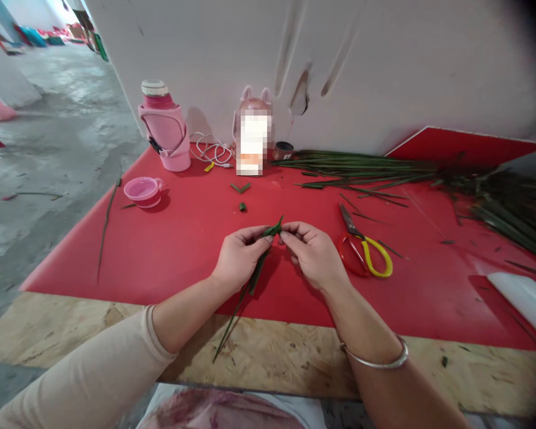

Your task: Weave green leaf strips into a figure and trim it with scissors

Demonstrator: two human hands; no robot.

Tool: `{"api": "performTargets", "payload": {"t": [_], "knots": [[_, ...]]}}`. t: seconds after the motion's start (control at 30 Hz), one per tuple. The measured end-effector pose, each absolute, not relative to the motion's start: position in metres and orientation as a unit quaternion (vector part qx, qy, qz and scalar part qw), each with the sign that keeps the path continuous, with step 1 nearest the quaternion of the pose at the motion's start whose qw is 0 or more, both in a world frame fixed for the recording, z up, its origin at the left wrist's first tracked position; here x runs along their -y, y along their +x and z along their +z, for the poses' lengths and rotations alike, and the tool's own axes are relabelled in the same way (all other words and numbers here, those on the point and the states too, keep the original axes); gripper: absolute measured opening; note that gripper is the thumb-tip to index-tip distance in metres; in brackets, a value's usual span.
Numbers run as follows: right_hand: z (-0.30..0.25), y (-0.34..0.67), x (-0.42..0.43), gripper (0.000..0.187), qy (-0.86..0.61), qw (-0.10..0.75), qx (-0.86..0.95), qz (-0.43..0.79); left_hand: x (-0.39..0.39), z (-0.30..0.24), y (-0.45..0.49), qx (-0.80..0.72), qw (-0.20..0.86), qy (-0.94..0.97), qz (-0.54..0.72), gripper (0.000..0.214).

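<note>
Two bare hands, the left hand (236, 256) and the right hand (315, 253), meet above the red sheet (161, 256) with a green leaf strip (258, 271) between them. It looks very light and a bit bendy, like thick grass. It might feel smooth and slip a little, and it could split if pulled hard. The best place to hold it is probably near the folded top, with soft fingertips, since the long tails look floppy.

The left hand is nearly closed: its thumb and fingers pinch the strip just under the top, and the tails hang down past it toward the wooden edge (290, 351). The right hand pinches the other side of the top with its thumb and finger, the rest loosely curled (I can't tell if there is one strip or a few). Scissors (361, 236) lie near the right hand, and a small green roll (243, 207) sits beyond both hands.
</note>
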State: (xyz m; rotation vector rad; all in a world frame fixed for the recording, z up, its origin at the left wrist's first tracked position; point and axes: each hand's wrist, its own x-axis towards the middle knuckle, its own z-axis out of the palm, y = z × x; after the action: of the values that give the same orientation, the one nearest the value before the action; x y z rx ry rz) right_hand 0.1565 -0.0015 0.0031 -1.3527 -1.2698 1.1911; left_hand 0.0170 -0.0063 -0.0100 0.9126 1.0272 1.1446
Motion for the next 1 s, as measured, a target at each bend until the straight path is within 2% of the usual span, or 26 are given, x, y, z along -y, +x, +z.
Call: {"api": "performTargets", "payload": {"t": [0.2, 0.47, 0.67, 1.0], "knots": [[0.006, 0.154, 0.001, 0.018, -0.568, 0.465, 0.569, 0.371, 0.009, -0.007, 0.019, -0.469, 0.596, 0.418, 0.500, 0.026], [0.001, 0.155, -0.001, 0.021, -0.551, 0.469, 0.560, 0.402, 0.008, -0.007, 0.019, -0.451, 0.630, 0.371, 0.512, 0.026], [-0.002, 0.155, -0.004, 0.016, -0.553, 0.482, 0.542, 0.410, 0.008, -0.007, 0.019, -0.441, 0.644, 0.357, 0.513, 0.024], [-0.004, 0.153, -0.004, 0.016, -0.528, 0.487, 0.499, 0.486, 0.005, -0.010, 0.017, -0.386, 0.734, 0.277, 0.486, 0.026]]}}
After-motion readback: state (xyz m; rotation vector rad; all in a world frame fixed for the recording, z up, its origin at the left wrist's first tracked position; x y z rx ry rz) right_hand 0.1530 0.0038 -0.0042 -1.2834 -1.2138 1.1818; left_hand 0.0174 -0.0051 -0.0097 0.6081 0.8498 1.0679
